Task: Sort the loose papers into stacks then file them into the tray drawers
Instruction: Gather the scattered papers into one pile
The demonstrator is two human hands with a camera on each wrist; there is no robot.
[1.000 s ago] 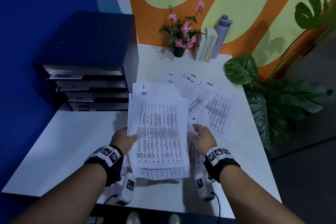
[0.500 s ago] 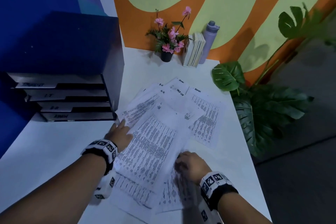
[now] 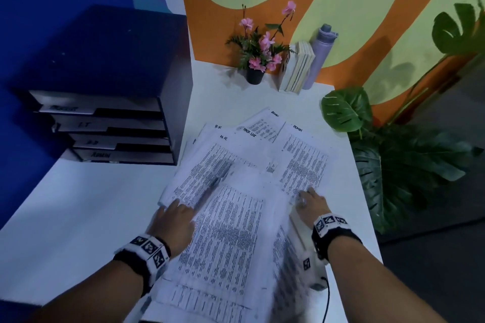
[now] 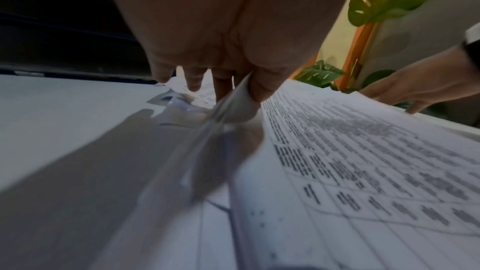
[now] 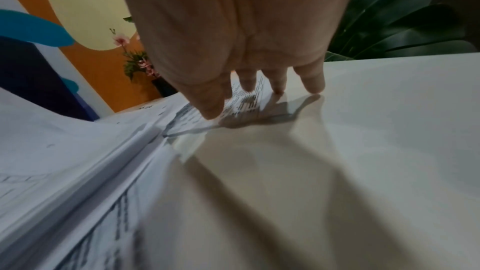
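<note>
A pile of printed papers (image 3: 231, 217) lies fanned over the white table (image 3: 78, 204); some sheets are marked H.R. (image 3: 223, 137) or ADMIN (image 3: 298, 128) by hand. My left hand (image 3: 173, 217) is at the pile's left edge. In the left wrist view its thumb and fingers (image 4: 228, 89) pinch a few sheets' edges (image 4: 233, 108). My right hand (image 3: 312, 202) rests at the pile's right side. Its straight fingers (image 5: 278, 87) and thumb press on a sheet corner (image 5: 244, 102) and the table. The dark tray drawers (image 3: 110, 126) stand at the far left, labelled.
A flower pot (image 3: 256, 75), some books (image 3: 296, 68) and a grey bottle (image 3: 320, 52) stand against the back wall. A big leafy plant (image 3: 393, 160) reaches over the table's right edge. The table's near left part is bare.
The stack I held up in both hands a second ago now lies on the spread papers. My hands have moved apart, the right one forward and to the right.
</note>
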